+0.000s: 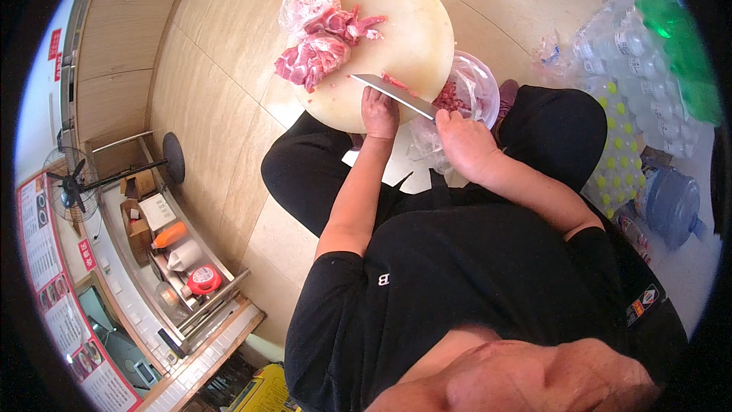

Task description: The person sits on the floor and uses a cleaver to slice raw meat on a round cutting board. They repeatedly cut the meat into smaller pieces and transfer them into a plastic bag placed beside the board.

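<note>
My right hand [466,146] grips the handle of a broad kitchen knife [397,96]. The blade lies across a round, thick cutting board [400,17]. Curled fingers of my left hand [380,114] rest on the board, close against the near side of the blade; whatever is under them is hidden. Along the blade's far side lies a thin strip of raw meat [398,83]. Larger chunks of raw red meat [317,60] sit at the board's left, next to a clear plastic bag [309,3]. Diced meat [452,97] fills part of a bag-lined white plastic tub [493,94] at the right.
My bent knees flank the board. Shrink-wrapped bottles [635,63] and a blue water jug [672,206] stand on the right. At left are a pedestal fan [71,183] and a metal-railed cart [211,300] with bottles and boxes. Crumpled plastic [549,54] lies on the tiled floor.
</note>
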A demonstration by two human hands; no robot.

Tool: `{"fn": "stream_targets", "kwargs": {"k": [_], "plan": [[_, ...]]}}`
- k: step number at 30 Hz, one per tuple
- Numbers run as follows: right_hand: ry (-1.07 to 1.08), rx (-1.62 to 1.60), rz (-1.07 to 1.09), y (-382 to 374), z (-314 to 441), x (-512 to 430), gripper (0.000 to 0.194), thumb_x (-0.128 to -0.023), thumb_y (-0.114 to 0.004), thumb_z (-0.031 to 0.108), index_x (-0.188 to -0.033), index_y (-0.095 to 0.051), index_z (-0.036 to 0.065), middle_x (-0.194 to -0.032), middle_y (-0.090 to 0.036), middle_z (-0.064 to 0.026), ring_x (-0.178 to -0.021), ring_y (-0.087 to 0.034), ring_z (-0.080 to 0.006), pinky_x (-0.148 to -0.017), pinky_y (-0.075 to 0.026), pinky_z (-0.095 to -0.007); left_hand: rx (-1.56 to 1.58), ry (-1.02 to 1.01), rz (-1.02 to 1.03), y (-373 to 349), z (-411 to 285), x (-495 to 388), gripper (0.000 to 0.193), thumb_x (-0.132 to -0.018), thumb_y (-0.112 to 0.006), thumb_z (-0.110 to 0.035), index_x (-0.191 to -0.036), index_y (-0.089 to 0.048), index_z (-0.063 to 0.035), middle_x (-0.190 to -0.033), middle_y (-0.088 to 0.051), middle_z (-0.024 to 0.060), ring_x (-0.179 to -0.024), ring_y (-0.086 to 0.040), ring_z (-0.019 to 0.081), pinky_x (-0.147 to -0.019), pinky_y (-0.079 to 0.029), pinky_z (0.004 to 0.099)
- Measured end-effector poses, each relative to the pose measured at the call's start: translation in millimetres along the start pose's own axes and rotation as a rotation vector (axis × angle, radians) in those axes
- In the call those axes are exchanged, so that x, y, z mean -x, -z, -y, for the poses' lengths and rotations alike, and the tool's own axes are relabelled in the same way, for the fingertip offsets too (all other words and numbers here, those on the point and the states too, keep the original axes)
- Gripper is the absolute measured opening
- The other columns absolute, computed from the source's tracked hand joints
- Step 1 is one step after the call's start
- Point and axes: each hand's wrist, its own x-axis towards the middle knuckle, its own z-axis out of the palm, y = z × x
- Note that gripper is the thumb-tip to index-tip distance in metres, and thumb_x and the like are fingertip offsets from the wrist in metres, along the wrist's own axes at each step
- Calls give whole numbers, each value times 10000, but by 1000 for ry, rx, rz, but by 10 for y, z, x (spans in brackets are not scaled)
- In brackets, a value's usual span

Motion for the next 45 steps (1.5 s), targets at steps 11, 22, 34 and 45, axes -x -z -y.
{"fn": "stream_targets", "kwargs": {"k": [11, 22, 34, 45], "plan": [[42, -69, -2, -1, 97, -431, 113, -890, -467, 58, -956, -489, -31, -805, -650, -223, -754, -681, -377, -637, -554, -468, 150, -5, -91, -16, 47, -35, 156, -733, -664, -20, -862, -702, -99, -906, -684, 67, -956, -633, 282, -845, -500, 388], [25, 41, 16, 15, 117, -249, 126, -900, -464, 82, -997, -488, 5, -836, -656, -197, -769, -683, -367, -649, -555, -468, 66, 108, 18, -3, 128, 66, 213, -719, -640, -9, -914, -717, -49, -1009, -692, 95, -1004, -619, 300, -881, -517, 367], [76, 11, -4, -179, 190, -589, 199, -858, -494, 42, -1038, -431, -16, -855, -644, -226, -817, -656, -414, -684, -522, -513, 115, 44, -35, 38, 134, 136, 195, -699, -658, -30, -880, -722, -59, -913, -681, 92, -896, -613, 283, -813, -522, 365], [-15, 12, -29, 71, -31, -284, 163, -887, -457, 73, -1034, -448, 3, -798, -640, -262, -752, -637, -450, -682, -494, -550, 261, 237, -144, 19, 143, 258, 139, -739, -693, -19, -872, -716, -52, -955, -691, 90, -860, -649, 276, -762, -541, 368]]}}
